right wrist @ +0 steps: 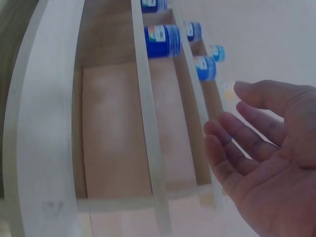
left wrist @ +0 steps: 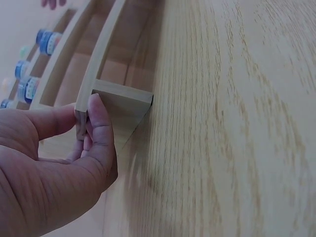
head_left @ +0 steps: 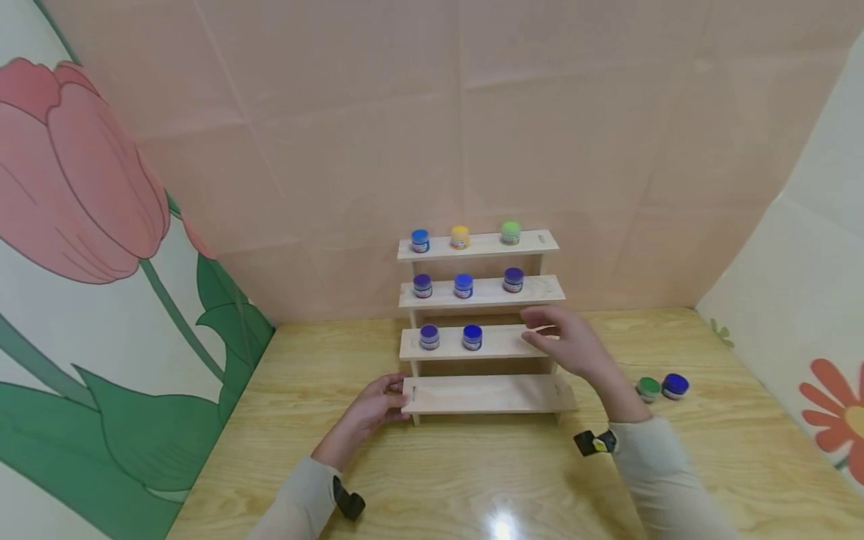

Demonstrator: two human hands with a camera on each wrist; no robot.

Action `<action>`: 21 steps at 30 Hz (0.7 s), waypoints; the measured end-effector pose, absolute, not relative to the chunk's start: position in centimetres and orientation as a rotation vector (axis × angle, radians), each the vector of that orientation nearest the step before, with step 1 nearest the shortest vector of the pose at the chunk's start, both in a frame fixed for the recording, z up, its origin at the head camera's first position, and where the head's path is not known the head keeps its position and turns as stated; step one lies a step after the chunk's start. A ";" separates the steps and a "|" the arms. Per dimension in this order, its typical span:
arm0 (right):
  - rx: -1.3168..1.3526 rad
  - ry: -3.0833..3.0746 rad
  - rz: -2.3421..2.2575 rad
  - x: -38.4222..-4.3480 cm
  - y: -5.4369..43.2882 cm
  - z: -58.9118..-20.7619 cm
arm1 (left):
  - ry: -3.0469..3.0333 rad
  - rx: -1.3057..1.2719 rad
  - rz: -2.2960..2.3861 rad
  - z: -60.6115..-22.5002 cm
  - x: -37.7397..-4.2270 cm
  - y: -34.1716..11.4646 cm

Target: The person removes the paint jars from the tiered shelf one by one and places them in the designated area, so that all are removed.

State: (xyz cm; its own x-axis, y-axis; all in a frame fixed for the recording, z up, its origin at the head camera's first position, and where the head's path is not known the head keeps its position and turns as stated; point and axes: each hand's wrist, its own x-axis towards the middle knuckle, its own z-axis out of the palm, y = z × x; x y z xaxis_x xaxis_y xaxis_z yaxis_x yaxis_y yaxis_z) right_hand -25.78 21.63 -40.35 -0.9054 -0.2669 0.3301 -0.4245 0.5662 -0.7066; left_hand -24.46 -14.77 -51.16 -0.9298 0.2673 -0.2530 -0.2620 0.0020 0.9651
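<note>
A stepped wooden display rack [head_left: 489, 394] stands on the table with small paint jars on its upper tiers. My left hand [head_left: 371, 405] pinches the left end of its lowest board between thumb and fingers, clearest in the left wrist view. Over the right end of the board above hovers my right hand [head_left: 570, 341], fingers loosely bent and holding nothing. On that board are a purple jar [head_left: 429, 337] and a dark blue jar [head_left: 472, 337]. The tier above bears two purple jars [head_left: 514, 280] and a blue jar [head_left: 463, 286]. Blue [head_left: 420, 241], yellow [head_left: 460, 238] and green [head_left: 511, 233] jars line the top.
Right of the rack, a dark green-lidded jar [head_left: 649, 389] and a dark blue-lidded jar [head_left: 675, 386] sit close together on the wood-grain table [head_left: 472, 472]. A pinkish backdrop [head_left: 337, 187] rises behind, with flower-painted panels at both sides.
</note>
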 end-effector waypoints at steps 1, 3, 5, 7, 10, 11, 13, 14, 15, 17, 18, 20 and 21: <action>0.587 -2.604 1.263 -25.9 21.4 -40.4 | 1.922 0.007 1.988 -51.2 -24.5 -14.8; 0.590 -2.596 1.279 -26.1 20.9 -40.6 | 1.920 0.014 1.988 -51.2 -24.5 -14.8; 0.585 -2.595 1.298 -26.3 20.5 -40.6 | 1.913 0.016 1.992 -51.3 -24.5 -14.9; 0.578 -2.605 1.323 -26.5 20.0 -40.6 | 1.906 0.021 1.995 -51.4 -24.5 -14.9; 0.568 -2.627 1.343 -26.9 19.3 -40.6 | 1.903 0.026 1.997 -51.5 -24.6 -15.0; 0.564 -2.630 1.352 -27.0 19.0 -40.5 | 1.902 0.028 1.997 -51.5 -24.6 -15.0; 0.562 -2.637 1.360 -27.3 18.5 -40.5 | 1.903 0.029 1.997 -51.5 -24.6 -15.1; 0.557 -2.639 1.363 -27.3 18.3 -40.5 | 1.901 0.026 1.997 -51.5 -24.6 -15.1; 0.549 -2.639 1.375 -27.4 18.1 -40.5 | 1.897 0.019 1.998 -51.5 -24.6 -15.1; 0.560 -2.635 1.381 -27.5 17.6 -40.5 | 1.899 0.028 1.998 -51.5 -24.6 -15.1; 0.567 -2.636 1.381 -27.6 17.4 -40.6 | 1.899 0.030 1.997 -51.5 -24.6 -15.1; 0.571 -2.638 1.381 -27.8 17.0 -40.8 | 1.899 0.030 1.996 -51.5 -24.6 -15.1; 0.575 -2.639 1.382 -27.9 16.8 -40.9 | 1.900 0.030 1.996 -51.5 -24.6 -15.1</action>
